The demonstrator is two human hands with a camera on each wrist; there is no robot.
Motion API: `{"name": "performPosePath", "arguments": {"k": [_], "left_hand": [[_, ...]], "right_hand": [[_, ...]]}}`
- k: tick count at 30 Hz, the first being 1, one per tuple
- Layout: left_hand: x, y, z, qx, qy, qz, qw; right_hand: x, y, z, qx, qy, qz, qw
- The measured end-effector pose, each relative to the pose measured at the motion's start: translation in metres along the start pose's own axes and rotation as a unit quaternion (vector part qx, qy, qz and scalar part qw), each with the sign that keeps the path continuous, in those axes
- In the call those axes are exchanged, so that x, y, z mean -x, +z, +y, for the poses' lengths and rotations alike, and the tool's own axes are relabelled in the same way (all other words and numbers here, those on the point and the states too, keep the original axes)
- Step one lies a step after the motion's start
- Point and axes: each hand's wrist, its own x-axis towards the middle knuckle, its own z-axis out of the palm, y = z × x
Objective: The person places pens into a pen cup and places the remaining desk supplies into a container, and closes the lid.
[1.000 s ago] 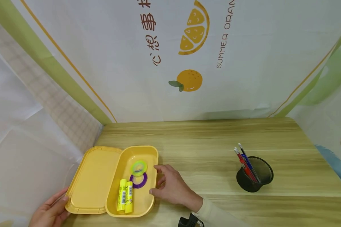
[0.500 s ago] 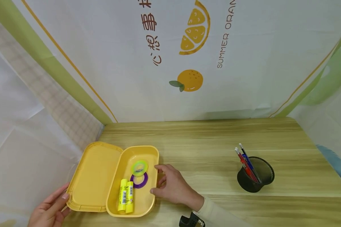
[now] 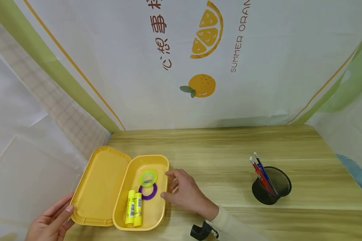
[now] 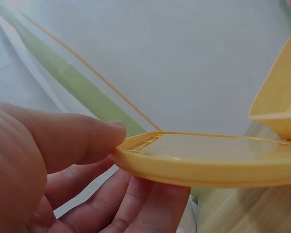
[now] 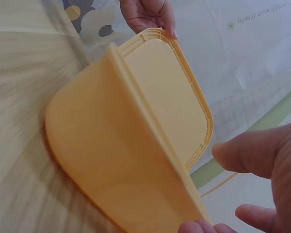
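Observation:
A yellow plastic box (image 3: 152, 212) stands on the table, its lid (image 3: 99, 187) laid out to the left and raised at an angle. My left hand (image 3: 49, 222) pinches the lid's near left corner, thumb on top and fingers underneath, clear in the left wrist view. Two yellow glue sticks (image 3: 137, 211) lie side by side in the box. Above them, a yellow-green tape ring (image 3: 142, 179) overlaps a purple tape ring (image 3: 153, 195). At the box's right wall is my right hand (image 3: 188, 194), thumb and fingers spread; the right wrist view shows its thumb apart from the rim.
A black mesh pen cup (image 3: 266, 197) with several pens and pencils (image 3: 262, 177) stands on the right of the wooden table (image 3: 211, 150). Printed white cloth (image 3: 247, 93) hangs behind the table and along both sides.
My left hand has tilted the lid up, its far end rising. My right hand has shifted slightly right, away from the box's rim. The things inside the box stay put.

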Motion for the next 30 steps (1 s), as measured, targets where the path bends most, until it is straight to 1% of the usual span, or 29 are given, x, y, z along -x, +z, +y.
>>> {"name": "performPosePath", "arguments": {"k": [4, 6, 9, 11, 13, 16, 19, 21, 23, 27, 29, 30], "left_hand": [[0.002, 0.009, 0.004, -0.031, 0.011, 0.024, 0.9992], [0.004, 0.014, 0.006, -0.040, 0.019, 0.037, 0.9983], [0.006, 0.022, 0.007, -0.043, 0.039, 0.048, 0.9972], [0.009, 0.027, 0.009, -0.053, 0.047, 0.062, 0.9955], [0.011, 0.031, 0.012, -0.073, 0.047, 0.080, 0.9930], [0.015, 0.039, 0.018, -0.110, 0.029, 0.116, 0.9867], [0.018, 0.048, 0.024, -0.144, 0.005, 0.153, 0.9778], [0.021, 0.053, 0.027, -0.163, 0.000, 0.168, 0.9722], [0.024, 0.060, 0.028, -0.187, 0.005, 0.181, 0.9655], [0.030, 0.079, 0.027, -0.224, 0.031, 0.197, 0.9541], [0.031, 0.090, 0.025, -0.233, 0.045, 0.202, 0.9502], [0.032, 0.095, 0.023, -0.237, 0.058, 0.203, 0.9484]], "right_hand": [[-0.002, -0.001, -0.007, -0.010, -0.011, 0.006, 0.9999], [-0.002, -0.002, -0.011, -0.013, -0.018, 0.007, 0.9997], [-0.003, -0.002, -0.016, -0.022, -0.022, 0.007, 0.9995], [-0.003, -0.002, -0.020, -0.029, -0.024, 0.004, 0.9993], [-0.004, -0.001, -0.023, -0.038, -0.027, 0.001, 0.9989], [-0.005, 0.001, -0.028, -0.051, -0.036, -0.005, 0.9981], [-0.005, 0.005, -0.032, -0.062, -0.053, -0.013, 0.9966], [-0.006, 0.008, -0.035, -0.073, -0.062, -0.020, 0.9952], [-0.007, 0.011, -0.039, -0.087, -0.069, -0.026, 0.9935], [-0.008, 0.018, -0.047, -0.111, -0.077, -0.032, 0.9903], [-0.009, 0.020, -0.051, -0.118, -0.085, -0.034, 0.9887], [-0.009, 0.021, -0.053, -0.122, -0.089, -0.035, 0.9879]]}}
